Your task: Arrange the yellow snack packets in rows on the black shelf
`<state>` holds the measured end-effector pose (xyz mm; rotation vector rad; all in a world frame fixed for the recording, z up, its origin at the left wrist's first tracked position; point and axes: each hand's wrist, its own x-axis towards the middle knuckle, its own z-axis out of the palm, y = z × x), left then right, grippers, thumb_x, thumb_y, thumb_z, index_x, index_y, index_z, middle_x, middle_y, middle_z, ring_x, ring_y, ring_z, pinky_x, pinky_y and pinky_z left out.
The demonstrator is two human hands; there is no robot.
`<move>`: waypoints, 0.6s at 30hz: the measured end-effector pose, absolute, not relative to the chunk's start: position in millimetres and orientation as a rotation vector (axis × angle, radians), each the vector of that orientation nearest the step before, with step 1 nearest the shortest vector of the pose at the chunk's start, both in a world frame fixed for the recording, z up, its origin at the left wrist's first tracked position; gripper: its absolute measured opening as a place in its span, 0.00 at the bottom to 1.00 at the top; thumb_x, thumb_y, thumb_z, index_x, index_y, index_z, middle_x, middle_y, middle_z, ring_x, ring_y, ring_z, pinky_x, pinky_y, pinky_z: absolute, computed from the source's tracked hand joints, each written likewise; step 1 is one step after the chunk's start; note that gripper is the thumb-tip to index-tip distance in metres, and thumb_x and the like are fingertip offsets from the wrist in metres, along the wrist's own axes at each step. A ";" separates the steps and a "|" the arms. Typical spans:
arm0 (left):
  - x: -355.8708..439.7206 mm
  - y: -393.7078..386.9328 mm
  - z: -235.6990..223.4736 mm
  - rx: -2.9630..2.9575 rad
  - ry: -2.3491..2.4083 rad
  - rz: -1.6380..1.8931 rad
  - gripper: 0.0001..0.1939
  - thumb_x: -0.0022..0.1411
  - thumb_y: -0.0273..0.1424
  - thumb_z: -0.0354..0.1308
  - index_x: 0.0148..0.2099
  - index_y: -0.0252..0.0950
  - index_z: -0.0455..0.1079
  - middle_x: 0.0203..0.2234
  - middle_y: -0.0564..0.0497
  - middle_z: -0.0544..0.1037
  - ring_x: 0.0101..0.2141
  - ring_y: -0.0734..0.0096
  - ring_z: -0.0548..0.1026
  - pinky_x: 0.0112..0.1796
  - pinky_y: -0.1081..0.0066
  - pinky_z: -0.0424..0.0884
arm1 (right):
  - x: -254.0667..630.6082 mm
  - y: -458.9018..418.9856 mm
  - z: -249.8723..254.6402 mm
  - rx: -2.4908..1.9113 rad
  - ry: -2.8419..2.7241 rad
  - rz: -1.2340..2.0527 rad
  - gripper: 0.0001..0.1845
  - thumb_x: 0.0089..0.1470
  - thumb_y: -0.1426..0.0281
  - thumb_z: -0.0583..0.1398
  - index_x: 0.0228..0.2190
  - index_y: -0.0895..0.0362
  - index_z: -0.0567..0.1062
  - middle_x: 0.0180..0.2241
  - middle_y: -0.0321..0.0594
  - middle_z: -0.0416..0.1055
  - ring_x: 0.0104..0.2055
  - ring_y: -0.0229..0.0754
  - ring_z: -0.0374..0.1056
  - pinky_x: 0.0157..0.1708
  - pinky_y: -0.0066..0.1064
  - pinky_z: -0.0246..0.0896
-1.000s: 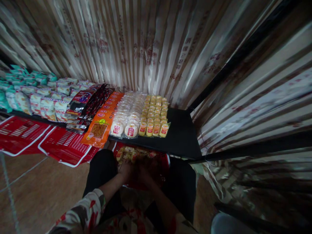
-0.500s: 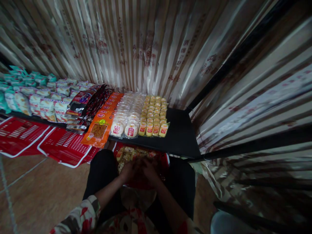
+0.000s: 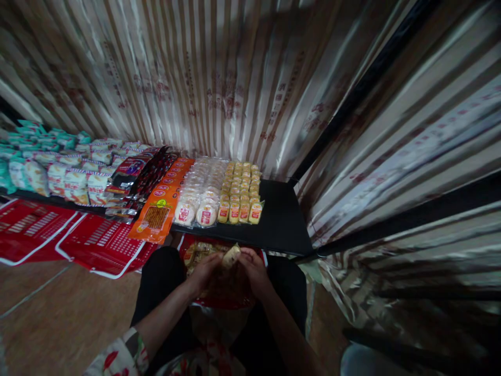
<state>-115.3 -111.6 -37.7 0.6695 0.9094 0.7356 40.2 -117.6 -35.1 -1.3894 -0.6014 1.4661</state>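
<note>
Between my knees, my left hand (image 3: 206,269) and my right hand (image 3: 253,268) hold a small pale snack in a clear wrapper (image 3: 231,257) over a red basket (image 3: 225,303). The fingers of each hand close on one side of it. Other wrapped snacks (image 3: 194,254) lie in the basket, partly covered by my hands. On the black shelf (image 3: 282,216) just beyond stand rows of small yellow wrapped cakes (image 3: 245,190) and, left of them, round white wrapped biscuits (image 3: 195,196).
Further left on the shelf lie an orange snack bag (image 3: 158,209), dark packets (image 3: 135,175), white packets (image 3: 76,180) and teal packets (image 3: 43,138). Red baskets with white handles (image 3: 104,243) stand under the shelf. Black poles (image 3: 352,237) and striped curtain (image 3: 235,78) bound the right and back.
Both hands have come up and moved slightly apart, with the wrapped snack now showing between them. The view has shifted a little, and the shelf goods stay in place.
</note>
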 end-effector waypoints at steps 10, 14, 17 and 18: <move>-94.0 -109.9 -1.9 1.328 1.255 0.882 0.15 0.50 0.26 0.56 0.42 0.35 0.71 0.34 0.49 0.75 0.37 0.66 0.72 0.39 0.69 0.68 | 47.9 -122.4 -13.4 -1.279 -0.489 1.438 0.23 0.35 0.59 0.68 0.35 0.54 0.73 0.35 0.39 0.75 0.37 0.40 0.71 0.33 0.28 0.65; -89.5 -111.5 0.9 1.746 1.292 0.974 0.21 0.51 0.20 0.51 0.47 0.40 0.70 0.43 0.48 0.70 0.45 0.67 0.69 0.46 0.66 0.67 | 54.0 -122.3 0.0 -1.153 -0.415 1.519 0.22 0.39 0.57 0.66 0.37 0.53 0.73 0.38 0.40 0.75 0.39 0.40 0.71 0.35 0.28 0.65; -88.2 -112.5 3.1 1.910 1.299 0.943 0.22 0.53 0.20 0.50 0.49 0.41 0.69 0.46 0.46 0.67 0.47 0.66 0.68 0.48 0.64 0.67 | 60.1 -121.6 5.4 -1.130 -0.392 1.522 0.21 0.40 0.57 0.66 0.37 0.52 0.73 0.38 0.37 0.75 0.39 0.40 0.71 0.37 0.28 0.66; -87.6 -112.6 4.2 1.965 1.294 0.930 0.22 0.54 0.20 0.50 0.49 0.41 0.69 0.47 0.45 0.67 0.48 0.65 0.67 0.48 0.63 0.67 | 61.9 -121.4 6.5 -1.132 -0.410 1.514 0.21 0.40 0.57 0.66 0.37 0.52 0.73 0.38 0.37 0.74 0.39 0.39 0.71 0.37 0.28 0.65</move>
